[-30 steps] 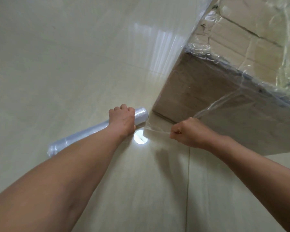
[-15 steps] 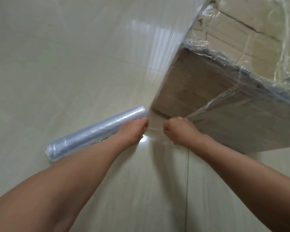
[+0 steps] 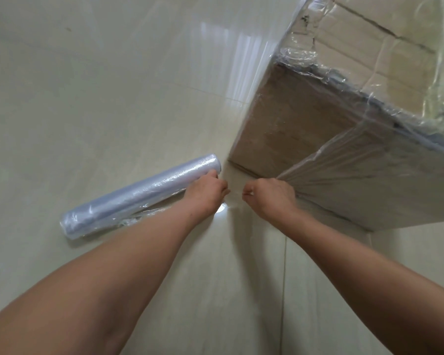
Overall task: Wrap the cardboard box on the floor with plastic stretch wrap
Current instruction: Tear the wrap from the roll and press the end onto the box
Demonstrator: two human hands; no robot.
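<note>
Both our left hand [image 3: 207, 191] and right hand [image 3: 270, 196] pinched the gathered film [image 3: 315, 175], the roll [image 3: 144, 193] lying just left and the cardboard box [image 3: 305, 134] right.

Brown cardboard box [image 3: 290, 129], clear glossy wrap, pale bluish roll [image 3: 141, 196], cream tiled floor [image 3: 87, 85]

The cardboard box [image 3: 292, 134] stands on the floor [image 3: 92, 80] and walls off the upper right, and the film [image 3: 349, 175] drawn tight from its near face to the right hand [image 3: 269, 198] bars the way low along that face. The roll [image 3: 144, 196] lies at the left, its end just beside the box's corner, and the left hand [image 3: 205, 193] fills that narrow gap. Left of the roll, beyond it, and between the forearms the floor lies open.
</note>
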